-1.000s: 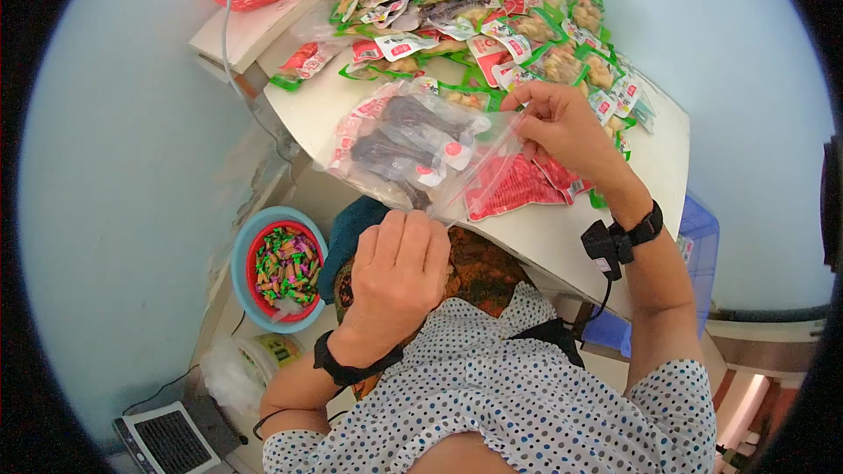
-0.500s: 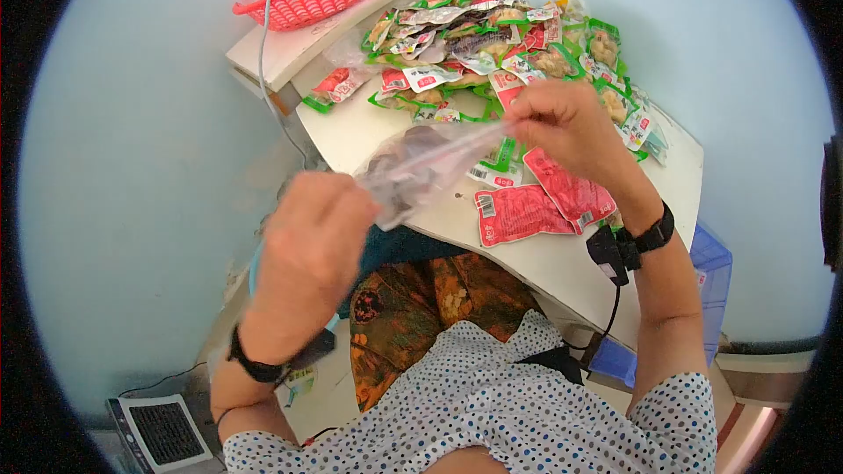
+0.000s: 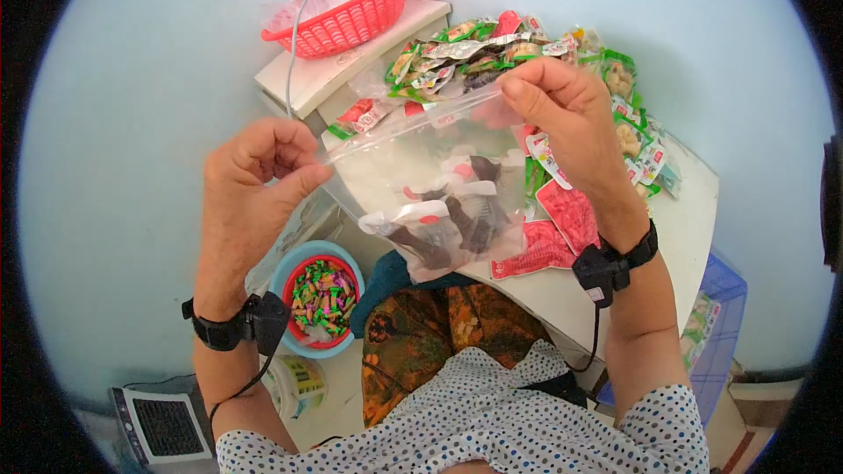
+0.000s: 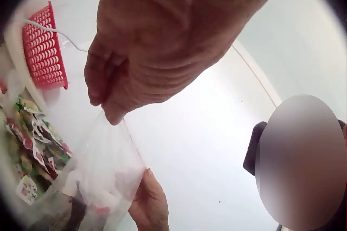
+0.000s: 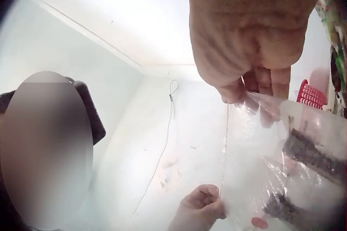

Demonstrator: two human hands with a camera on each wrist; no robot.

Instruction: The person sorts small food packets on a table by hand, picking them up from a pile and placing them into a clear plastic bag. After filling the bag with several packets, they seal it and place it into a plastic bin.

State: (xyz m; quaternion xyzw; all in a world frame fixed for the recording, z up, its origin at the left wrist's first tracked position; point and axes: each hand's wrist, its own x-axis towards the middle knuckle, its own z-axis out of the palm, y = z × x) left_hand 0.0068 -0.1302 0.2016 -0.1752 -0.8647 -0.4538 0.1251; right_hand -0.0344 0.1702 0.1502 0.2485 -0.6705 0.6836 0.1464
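A clear zip bag (image 3: 386, 177) hangs stretched between my two hands, its top edge pulled nearly straight. Several small packets with dark contents (image 3: 470, 215) lie in its lower part. My left hand (image 3: 259, 189) pinches one top corner between thumb and fingers. At the other top corner, my right hand (image 3: 566, 118) pinches the edge. In the left wrist view, the left hand (image 4: 146, 52) grips the bag's corner above the sagging film. The right wrist view has the right hand (image 5: 249, 41) holding the film, with dark packets (image 5: 312, 152) beneath.
Behind the bag, a pile of green-edged snack packets (image 3: 619, 79) covers the table's back. Red packets (image 3: 536, 246) lie nearer the front of the white table (image 3: 667, 228). A red basket (image 3: 351, 26) stands back left; a blue basin (image 3: 285, 272) with wrapped pieces sits below left.
My left hand swung left and down, then rose, drawing the bag's top edge taut. The bag turned from lying flat over the table to hanging upright, packets settled at its bottom.
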